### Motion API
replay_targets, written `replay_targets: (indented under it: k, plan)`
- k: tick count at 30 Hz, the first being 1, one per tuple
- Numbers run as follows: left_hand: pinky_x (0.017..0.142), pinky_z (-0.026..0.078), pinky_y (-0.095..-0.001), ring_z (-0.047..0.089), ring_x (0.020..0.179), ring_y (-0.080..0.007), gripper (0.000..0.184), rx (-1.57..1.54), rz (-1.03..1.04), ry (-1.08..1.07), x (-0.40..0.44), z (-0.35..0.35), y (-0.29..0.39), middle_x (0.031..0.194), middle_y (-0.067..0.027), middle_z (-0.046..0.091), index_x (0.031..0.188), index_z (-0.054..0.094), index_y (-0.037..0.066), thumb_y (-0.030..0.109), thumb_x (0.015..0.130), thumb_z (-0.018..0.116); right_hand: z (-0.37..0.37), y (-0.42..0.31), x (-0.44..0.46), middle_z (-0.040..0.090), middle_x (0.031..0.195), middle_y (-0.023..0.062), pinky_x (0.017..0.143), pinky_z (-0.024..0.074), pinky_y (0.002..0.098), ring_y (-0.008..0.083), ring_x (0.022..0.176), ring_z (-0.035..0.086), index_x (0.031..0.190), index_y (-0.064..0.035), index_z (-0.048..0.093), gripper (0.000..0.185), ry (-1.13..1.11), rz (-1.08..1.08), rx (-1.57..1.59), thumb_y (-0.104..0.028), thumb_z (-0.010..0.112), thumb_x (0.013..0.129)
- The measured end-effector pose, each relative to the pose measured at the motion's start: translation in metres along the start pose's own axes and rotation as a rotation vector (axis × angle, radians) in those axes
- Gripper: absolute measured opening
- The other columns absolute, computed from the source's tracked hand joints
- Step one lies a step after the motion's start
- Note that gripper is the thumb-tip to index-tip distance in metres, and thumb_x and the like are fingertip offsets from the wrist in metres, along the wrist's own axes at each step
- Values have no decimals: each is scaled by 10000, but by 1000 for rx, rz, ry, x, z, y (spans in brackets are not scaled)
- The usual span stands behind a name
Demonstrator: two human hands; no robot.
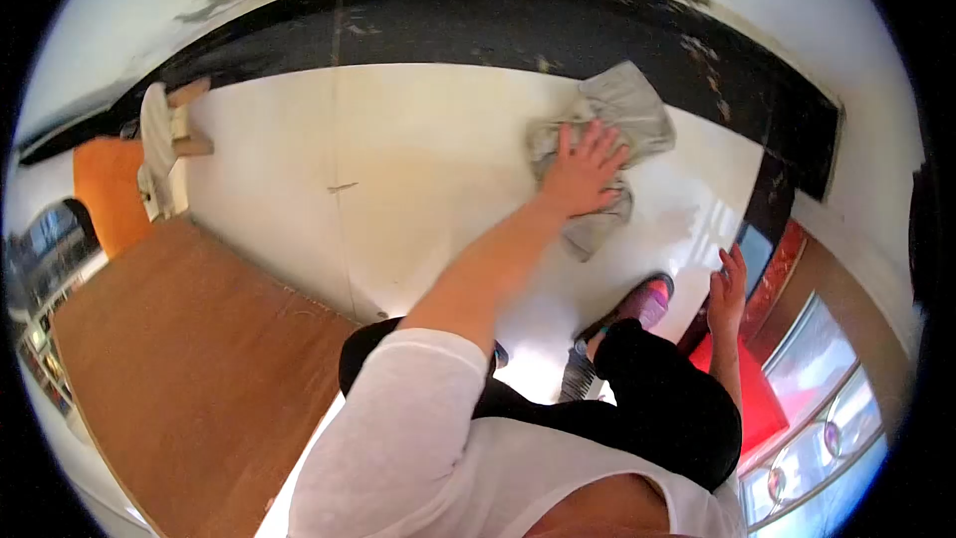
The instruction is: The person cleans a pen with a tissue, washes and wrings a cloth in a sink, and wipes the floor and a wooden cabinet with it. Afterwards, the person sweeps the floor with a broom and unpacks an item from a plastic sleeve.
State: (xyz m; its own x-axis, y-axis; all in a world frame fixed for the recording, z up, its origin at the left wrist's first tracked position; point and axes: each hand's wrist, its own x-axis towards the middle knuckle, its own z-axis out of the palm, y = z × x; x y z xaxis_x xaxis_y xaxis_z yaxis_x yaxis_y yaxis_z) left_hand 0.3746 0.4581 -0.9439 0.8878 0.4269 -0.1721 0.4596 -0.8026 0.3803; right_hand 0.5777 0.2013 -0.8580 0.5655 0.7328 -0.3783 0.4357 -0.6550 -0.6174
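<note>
Stretching across most of the view, the pale, glossy floor point(428, 149) is smooth and cream-white, with bright reflections towards the right and a thin seam line running through it. Along its far edge curves a broad black band point(448, 20), polished-looking but flecked with pale, ragged scuffs. At the lower left lies a flat, straight-edged brown panel point(199, 369) with a dull, faintly mottled face. The person's white shirt point(398, 438), soft and thin, fills the bottom, beside black trousers point(667, 408) of a matte, plain fabric over the bent leg.

On the floor near the black band, right of the middle, sits a grey-beige cloth point(632, 110), limp and rumpled, its folds spreading into uneven corners. The left hand point(585, 174) lies palm down on top of it, fingers fanned apart and nearly straight; whether they pinch any fabric I cannot tell. A smooth, bright red surface point(745, 389) shows beyond the right forearm. The right hand point(729, 289) is raised well apart from the cloth, its fingers loosely parted, slightly bent and holding nothing. Smallest is a pink and purple shoe point(652, 299), rounded at the toe and dark-edged.
</note>
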Motion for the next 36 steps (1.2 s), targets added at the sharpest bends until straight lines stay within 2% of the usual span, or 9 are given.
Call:
replay_targets:
  k: [8,15,16,20,22,25,27,32,36]
  plan:
    - [972,149,-560,158,1274,-318,637,253,-609,-25,-243,-60,-226,1361,-133,235,1278,338,165,414,722,524,-6,-42,45,306,1324,117,800,423,285,230,1136,399,1158,-47,468,370,-113,-189,-193,-14,461,789]
    - [992,159,-495,186,1256,-340,591,285,-1451,261,-386,9,-249,1348,-180,246,1280,300,15,402,842,391,-45,-83,68,324,1315,132,858,392,312,253,1183,350,1145,-51,486,379,-200,-254,-442,-5,481,769]
    - [993,141,-502,173,1259,-347,580,388,-1420,138,-375,3,-236,1334,-193,264,1251,347,11,387,816,430,-43,-76,69,347,1295,152,881,377,322,258,1179,353,1119,-35,501,372,-155,-118,-184,6,502,749]
    - [987,132,-522,173,1263,-332,612,40,-1218,-100,-286,-39,-166,1345,-172,258,1216,404,42,376,720,534,-38,-39,68,362,1278,169,911,359,330,264,1169,368,1101,-27,510,374,-173,-124,-222,18,513,730]
    - [995,120,-537,209,1251,-318,612,7,-676,173,-259,-30,-146,1334,-128,291,1214,413,84,351,680,550,-29,-55,61,364,1273,174,937,341,339,269,1154,385,1111,-30,502,375,-295,20,-192,5,516,738]
    - [992,110,-554,224,1247,-315,588,28,-544,118,-260,-25,-171,1328,-109,307,1211,422,116,338,678,535,-40,-63,56,365,1272,175,930,352,342,273,1137,405,1110,-30,500,361,-298,-178,-500,-20,524,749]
    - [979,112,-571,220,1253,-309,580,132,-678,20,-259,-41,-196,1328,-116,310,1228,416,151,344,690,517,-45,-73,45,376,1265,172,919,359,343,265,1126,417,1111,-28,498,346,-247,-148,-371,-47,525,766]
    - [896,216,-582,238,1224,-362,577,393,-1177,380,-245,-42,-298,1325,-148,307,1275,346,145,422,778,438,-67,-45,1,455,1174,98,864,396,298,194,1029,484,1164,-32,456,354,-121,19,-304,-70,490,814]
    - [896,211,-581,249,1220,-351,529,446,-1072,297,-156,-44,-262,1327,-126,314,1234,414,154,415,774,431,-67,-37,-42,515,1085,66,786,425,271,162,982,509,1159,-22,455,346,-46,483,258,-79,491,820]
